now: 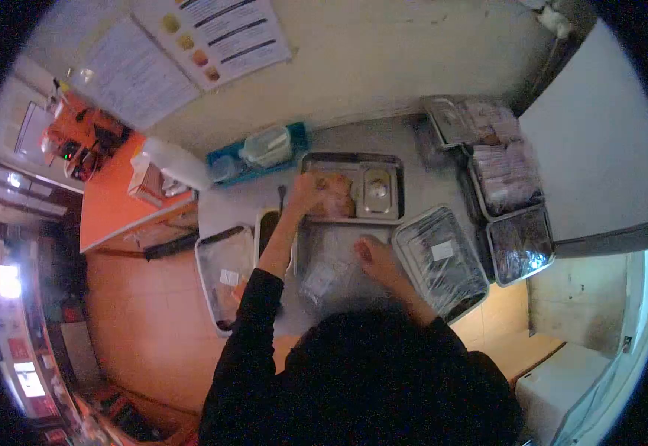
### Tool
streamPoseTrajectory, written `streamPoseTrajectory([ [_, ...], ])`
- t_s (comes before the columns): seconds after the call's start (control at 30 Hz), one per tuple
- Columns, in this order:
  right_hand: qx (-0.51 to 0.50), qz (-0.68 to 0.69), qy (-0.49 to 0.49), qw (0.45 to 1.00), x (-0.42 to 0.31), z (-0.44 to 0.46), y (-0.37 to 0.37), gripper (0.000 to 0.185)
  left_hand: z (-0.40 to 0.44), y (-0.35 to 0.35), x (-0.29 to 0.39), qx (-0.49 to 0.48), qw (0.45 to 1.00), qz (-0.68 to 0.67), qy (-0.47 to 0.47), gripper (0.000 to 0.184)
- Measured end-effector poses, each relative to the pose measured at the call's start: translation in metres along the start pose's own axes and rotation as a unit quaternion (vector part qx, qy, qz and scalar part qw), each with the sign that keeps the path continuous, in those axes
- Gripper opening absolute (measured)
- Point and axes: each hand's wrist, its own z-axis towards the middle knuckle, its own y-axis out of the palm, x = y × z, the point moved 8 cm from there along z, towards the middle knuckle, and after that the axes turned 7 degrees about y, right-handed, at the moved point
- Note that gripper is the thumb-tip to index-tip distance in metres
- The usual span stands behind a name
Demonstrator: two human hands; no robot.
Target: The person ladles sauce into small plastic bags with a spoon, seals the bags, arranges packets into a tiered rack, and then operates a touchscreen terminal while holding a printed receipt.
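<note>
My left hand [308, 195] reaches into a metal tray [354, 158] and touches the left edge of some orange-brown pieces of food [337, 192]. Its fingers blur into the food, so their grip is unclear. A small lidded metal container [377, 191] sits in the right half of that tray. Closer to me, my right hand [376, 259] is held with curled fingers; whether anything is in them is hidden. Beside it lies a clear plastic bag or wrap [324, 276]. Under my left forearm is a narrow dark-filled container [267, 224].
A film-covered tray [441, 256] with a white label stands right, another labelled tray [224, 256] left. Trays of stacked packs [504, 175] line the right side. A blue basket [299, 137] sits by the wall. An orange counter [112, 210] is at left.
</note>
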Motion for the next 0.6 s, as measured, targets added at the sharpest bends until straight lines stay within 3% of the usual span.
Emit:
streamPoseTrajectory([
  [0.1,-0.017,-0.117,-0.08,0.99,-0.012,0.014,0.03,0.032,-0.029,-0.035,0.048,0.022,0.998,0.036,-0.047,0.025],
  [0.17,-0.019,-0.235,-0.062,0.97,-0.036,0.02,0.048,0.043,-0.062,-0.059,0.076,0.175,0.983,-0.035,0.051,0.015],
  [0.2,-0.025,-0.234,-0.067,0.97,-0.042,0.019,0.057,0.043,-0.079,-0.065,0.087,0.179,0.982,-0.032,0.046,0.015],
  [0.27,0.016,-0.357,-0.104,0.928,-0.055,0.013,0.07,0.051,-0.114,-0.069,0.096,0.155,0.983,-0.091,-0.043,0.016],
  [0.4,-0.002,-0.345,-0.108,0.932,-0.022,0.022,0.082,0.043,-0.182,-0.053,0.101,0.123,0.982,-0.105,-0.097,0.02],
  [0.47,0.004,-0.218,-0.001,0.976,-0.022,0.028,0.06,0.03,-0.206,-0.044,0.096,0.181,0.959,-0.167,-0.14,0.023],
  [0.5,0.0,-0.22,-0.003,0.976,-0.026,0.026,0.057,0.03,-0.206,-0.034,0.094,0.184,0.958,-0.168,-0.142,0.023],
  [0.53,-0.032,-0.011,0.017,0.999,-0.027,0.023,0.055,0.025,-0.209,-0.036,0.095,0.269,0.943,-0.154,-0.124,0.022],
  [0.57,-0.06,0.199,0.038,0.977,-0.027,0.019,0.054,0.021,-0.216,-0.04,0.095,0.35,0.92,-0.138,-0.104,0.021],
  [0.6,-0.059,0.196,0.039,0.978,-0.031,0.014,0.05,0.021,-0.213,-0.045,0.103,0.35,0.92,-0.142,-0.105,0.021],
])
